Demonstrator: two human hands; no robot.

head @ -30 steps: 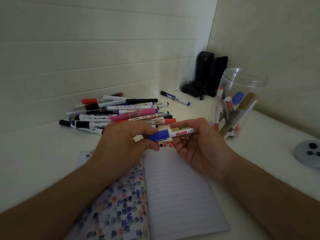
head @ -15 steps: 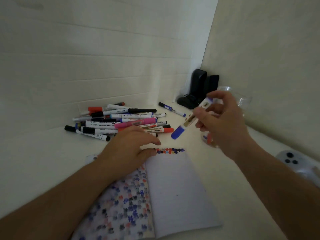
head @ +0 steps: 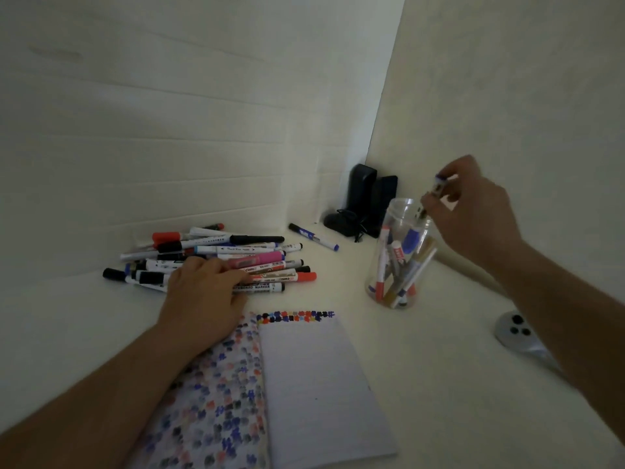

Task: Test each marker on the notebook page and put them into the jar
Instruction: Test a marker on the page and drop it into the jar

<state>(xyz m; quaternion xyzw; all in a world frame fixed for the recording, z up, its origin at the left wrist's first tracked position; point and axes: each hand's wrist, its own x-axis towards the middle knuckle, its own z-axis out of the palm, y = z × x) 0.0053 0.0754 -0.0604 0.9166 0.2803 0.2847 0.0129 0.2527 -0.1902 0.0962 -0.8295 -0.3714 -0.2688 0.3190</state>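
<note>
A clear jar (head: 399,286) stands upright on the right of the white table and holds several markers. Above its mouth my right hand (head: 473,211) pinches the top end of a blue-capped marker (head: 434,194), whose blue cap end hangs down inside the jar. My left hand (head: 203,292) rests on the near edge of a pile of markers (head: 243,258), fingers over a pink one; whether it grips one is not visible. The open notebook (head: 314,394) lies in front of me, with a row of coloured test marks along the top of its lined page.
A single blue marker (head: 313,236) lies apart behind the pile. Two black speakers (head: 368,198) with a cable stand in the wall corner behind the jar. A grey round device (head: 514,330) sits at the table's right. Walls close off the back and right.
My right hand carried the blue marker from in front of me up to the jar and tipped it cap down into the mouth. My left hand left the marker and moved onto the pile.
</note>
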